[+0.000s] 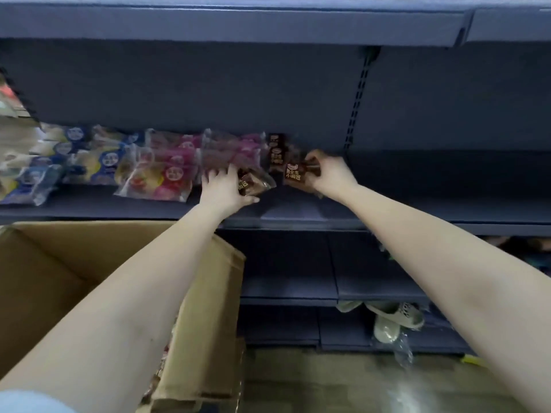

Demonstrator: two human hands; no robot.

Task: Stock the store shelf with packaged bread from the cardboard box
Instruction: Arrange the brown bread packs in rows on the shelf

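A dark blue shelf (298, 214) carries a row of bread packs: blue ones (80, 156) at the left, pink ones (167, 171) in the middle, brown ones further right. My left hand (225, 190) holds a brown bread pack (253, 183) lying on the shelf, thumb under its front edge. My right hand (328, 174) grips another brown pack (293, 174) that stands upright beside a third brown pack (276, 155) at the back. The open cardboard box (59, 263) stands at the lower left under my left forearm; what it holds is hidden.
The shelf board to the right of my right hand is bare. An upper shelf (238, 22) overhangs the row. Lower shelves (289, 287) sit below, with light shoes (396, 318) and crumpled clear plastic (404, 350) near the floor.
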